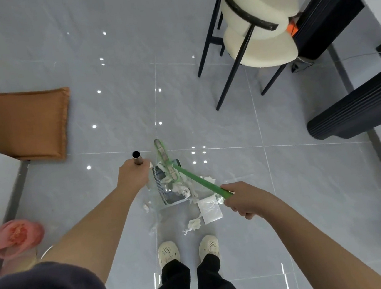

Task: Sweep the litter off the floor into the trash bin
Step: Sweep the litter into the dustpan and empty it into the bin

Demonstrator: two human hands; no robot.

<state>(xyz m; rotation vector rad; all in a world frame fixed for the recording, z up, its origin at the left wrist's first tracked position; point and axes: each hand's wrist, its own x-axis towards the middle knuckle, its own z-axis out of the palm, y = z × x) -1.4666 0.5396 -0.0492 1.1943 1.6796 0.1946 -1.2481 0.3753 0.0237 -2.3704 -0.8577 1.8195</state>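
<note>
My left hand [133,174] grips the metal handle [137,158] of a grey dustpan [166,194] standing on the tiled floor. My right hand [247,199] holds the green broom handle [198,181]; the broom head [165,159] lies over the dustpan's mouth. Crumpled white paper litter [182,189] sits in and around the pan. A flat silvery wrapper [210,209] and a paper wad [195,223] lie on the floor just in front of my shoes. A small scrap [146,207] lies left of the pan. A pink bin [17,237] with litter inside stands at the lower left.
An orange cushion [23,125] lies at the left. A cream chair with black legs [256,25] stands at the upper right, beside a dark table base [356,111] and cables. My two shoes [188,250] are just behind the litter.
</note>
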